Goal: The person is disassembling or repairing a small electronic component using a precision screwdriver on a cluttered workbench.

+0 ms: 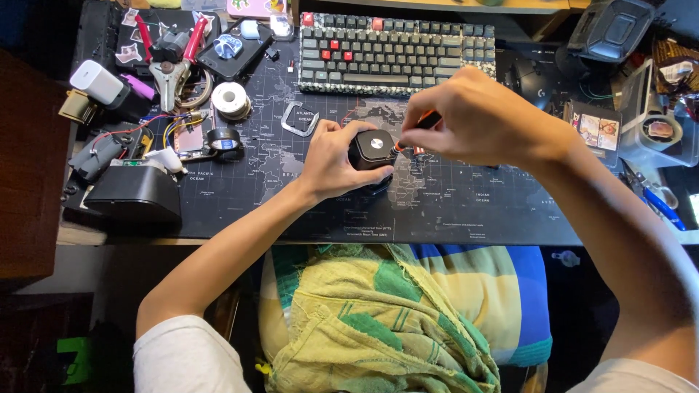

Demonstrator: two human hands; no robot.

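Left hand (336,159) closed around small black box (371,150) on desk (466,204), near keyboard (397,52). Right hand (473,120) pinched orange-tipped screwdriver (415,131), tip at box side. Likely step: working screw; next move needed steady box, tip kept seated.

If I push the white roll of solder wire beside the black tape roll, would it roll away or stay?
The solder roll lies flat on its flange on the desk mat, so it would probably slide, not roll. It looks compact and likely heavy for its size. The black tape roll nearby could block it.

Small colourful printed card (599,131) right of keyboard (397,52)
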